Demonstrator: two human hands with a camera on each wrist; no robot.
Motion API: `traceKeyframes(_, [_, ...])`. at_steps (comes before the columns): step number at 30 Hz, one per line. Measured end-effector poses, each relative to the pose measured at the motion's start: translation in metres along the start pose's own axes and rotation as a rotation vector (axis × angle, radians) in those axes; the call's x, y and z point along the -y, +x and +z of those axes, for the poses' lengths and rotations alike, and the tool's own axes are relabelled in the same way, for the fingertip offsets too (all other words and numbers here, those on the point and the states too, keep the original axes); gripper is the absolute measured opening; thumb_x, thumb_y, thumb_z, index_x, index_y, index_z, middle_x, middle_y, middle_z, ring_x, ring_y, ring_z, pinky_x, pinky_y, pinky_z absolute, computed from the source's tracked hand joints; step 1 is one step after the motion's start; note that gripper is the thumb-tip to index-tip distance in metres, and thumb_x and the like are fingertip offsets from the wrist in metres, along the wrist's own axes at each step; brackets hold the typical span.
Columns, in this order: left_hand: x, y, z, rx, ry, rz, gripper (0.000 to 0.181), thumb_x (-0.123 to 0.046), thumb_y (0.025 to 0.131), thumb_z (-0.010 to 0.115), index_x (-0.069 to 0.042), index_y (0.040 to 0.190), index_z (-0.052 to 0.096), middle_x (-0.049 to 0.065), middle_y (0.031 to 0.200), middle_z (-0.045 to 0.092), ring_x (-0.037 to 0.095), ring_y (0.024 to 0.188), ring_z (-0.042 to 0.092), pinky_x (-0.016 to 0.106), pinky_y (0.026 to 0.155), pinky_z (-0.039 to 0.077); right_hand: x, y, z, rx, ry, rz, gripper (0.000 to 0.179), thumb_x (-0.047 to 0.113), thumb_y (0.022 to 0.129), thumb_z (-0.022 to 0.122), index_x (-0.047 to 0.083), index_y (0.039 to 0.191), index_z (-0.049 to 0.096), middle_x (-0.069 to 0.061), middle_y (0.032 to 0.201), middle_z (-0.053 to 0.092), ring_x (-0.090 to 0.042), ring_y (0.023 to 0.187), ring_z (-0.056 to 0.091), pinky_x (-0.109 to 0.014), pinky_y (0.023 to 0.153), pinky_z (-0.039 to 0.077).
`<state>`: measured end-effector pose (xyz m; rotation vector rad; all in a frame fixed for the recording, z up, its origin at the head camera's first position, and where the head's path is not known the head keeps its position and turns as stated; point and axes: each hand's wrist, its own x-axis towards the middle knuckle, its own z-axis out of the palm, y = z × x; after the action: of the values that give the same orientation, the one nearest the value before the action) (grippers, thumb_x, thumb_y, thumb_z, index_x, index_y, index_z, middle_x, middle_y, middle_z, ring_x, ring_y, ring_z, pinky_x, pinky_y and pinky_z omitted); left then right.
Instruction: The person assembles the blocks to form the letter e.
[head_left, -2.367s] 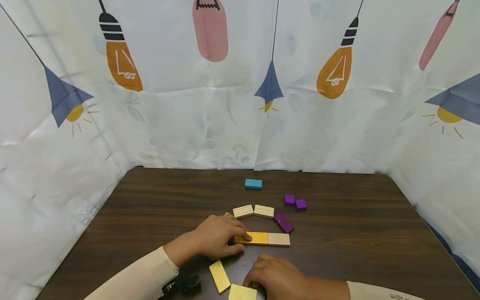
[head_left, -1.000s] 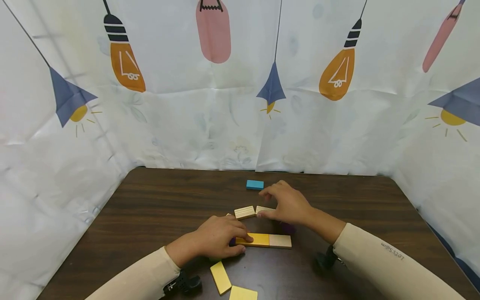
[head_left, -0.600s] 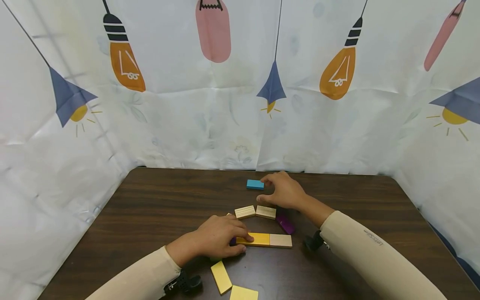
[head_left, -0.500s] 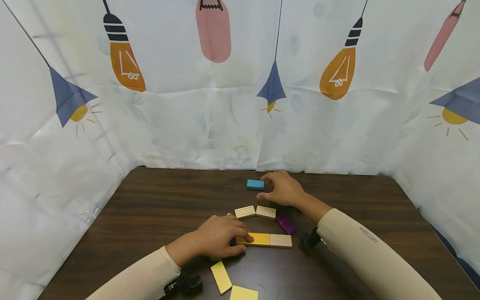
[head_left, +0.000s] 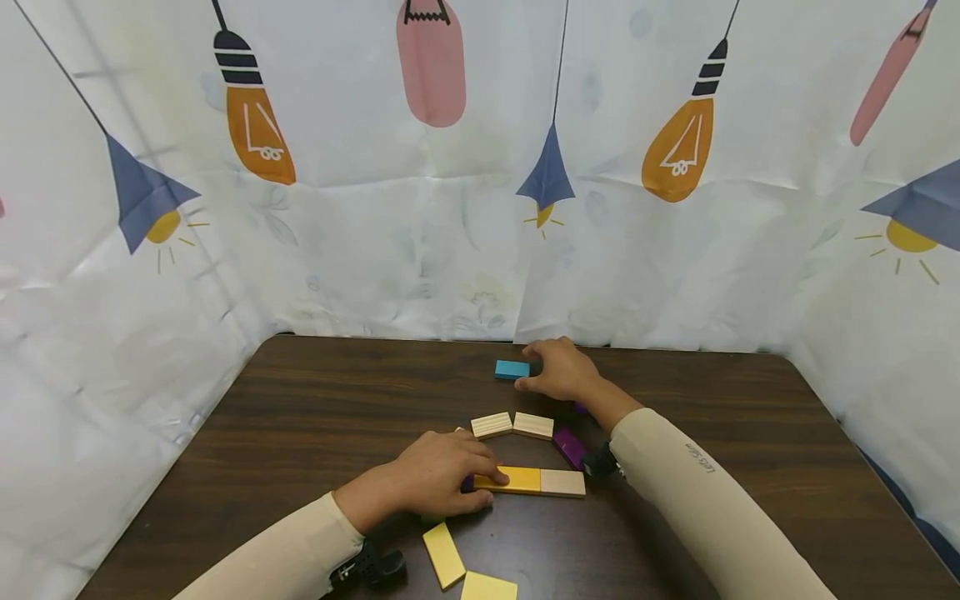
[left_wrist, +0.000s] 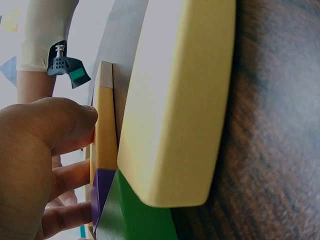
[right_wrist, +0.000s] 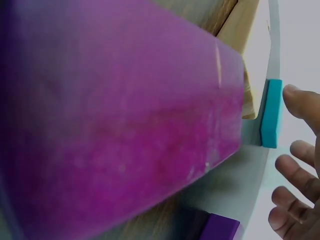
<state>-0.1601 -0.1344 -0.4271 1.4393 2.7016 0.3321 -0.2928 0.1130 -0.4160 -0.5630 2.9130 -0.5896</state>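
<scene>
My left hand (head_left: 438,475) rests over the left end of a straight row, fingers on an orange-yellow wooden block (head_left: 522,480). A bare wood block (head_left: 562,483) continues that row to the right. In the left wrist view, a purple block (left_wrist: 102,190) and a green block (left_wrist: 145,215) lie at the fingers' end. Farther back, my right hand (head_left: 561,369) is spread beside a blue block (head_left: 512,369), fingertips right at its right end and nothing in its grasp. The right wrist view shows thumb and fingers apart near that blue block (right_wrist: 271,114).
Two pale wood blocks (head_left: 533,426) and a slanted purple block (head_left: 570,448) curve behind the row. A small purple cube (head_left: 580,408) is mostly hidden by the right arm. Two light-yellow blocks (head_left: 444,556) lie at the front. White printed cloth (head_left: 420,250) encloses the table's back and sides.
My right hand has left the front light-yellow block and travelled away from me, over the pale wood blocks, to the blue block's right end. The left hand stays on the row.
</scene>
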Motion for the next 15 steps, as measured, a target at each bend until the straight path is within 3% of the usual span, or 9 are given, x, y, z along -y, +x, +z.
traceKeyframes(9, [0.0006, 0.0004, 0.0006, -0.006, 0.001, 0.007, 0.028, -0.042, 0.098, 0.066, -0.036, 0.124, 0.074, -0.019, 0.122, 0.066, 0.007, 0.109, 0.060, 0.024, 0.075, 0.053, -0.0012, 0.0049, 0.0054, 0.027, -0.020, 0.004, 0.063, 0.046, 0.086, 0.082, 0.017, 0.139, 0.064, -0.002, 0.133, 0.067, -0.030, 0.131, 0.051, -0.051, 0.101, 0.046])
traceKeyframes(15, [0.0009, 0.0007, 0.0015, -0.007, 0.004, 0.006, 0.028, -0.043, 0.098, 0.066, -0.037, 0.124, 0.074, -0.020, 0.122, 0.066, 0.007, 0.108, 0.060, 0.023, 0.072, 0.051, -0.0005, 0.0071, 0.0072, 0.032, -0.035, 0.022, 0.052, 0.041, 0.088, 0.081, 0.019, 0.133, 0.068, -0.001, 0.122, 0.069, -0.026, 0.118, 0.054, -0.050, 0.093, 0.050])
